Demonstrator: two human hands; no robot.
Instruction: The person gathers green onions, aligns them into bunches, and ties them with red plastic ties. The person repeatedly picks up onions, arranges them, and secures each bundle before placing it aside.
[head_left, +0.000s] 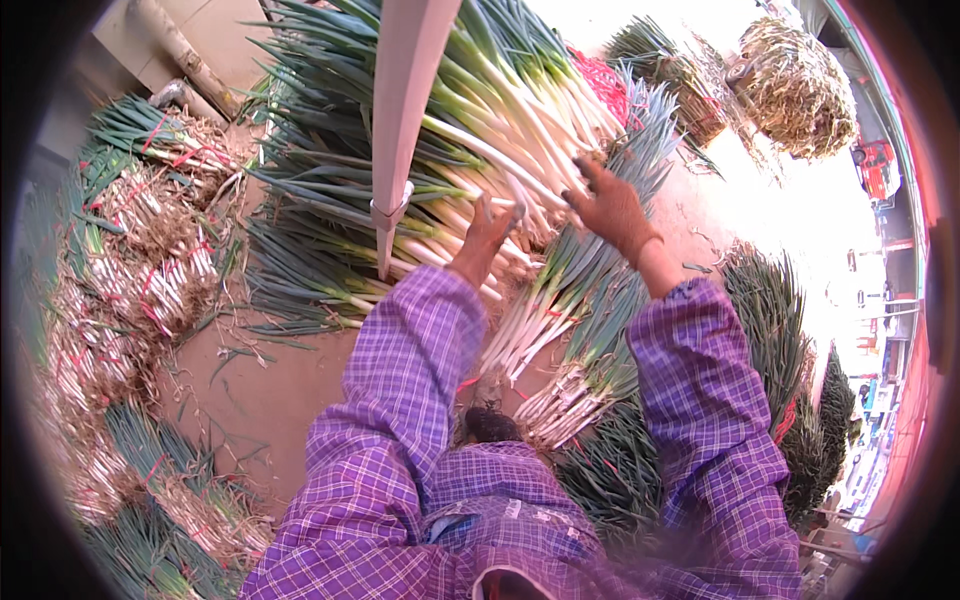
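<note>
A large heap of long green onions (480, 142) lies before me, leaves to the left and white stalks towards the right. My left hand (487, 229) is over the stalks near their root ends, fingers apart; whether it grips a stalk is not clear. Farther right, my right hand (611, 206) touches the root ends of the heap, fingers spread, with no stalk plainly held. Below my hands a bundle of green onions tied with red string (540, 319) lies on the ground, and another tied bundle (574, 401) is beside it.
A pale metal post (409, 105) rises in front of the heap. Tied onion bundles (157, 277) are stacked along the left. Red string (600, 79) lies behind the heap. More bundles (765, 322) stand at the right, and a big dry bale (799, 86) is at the upper right.
</note>
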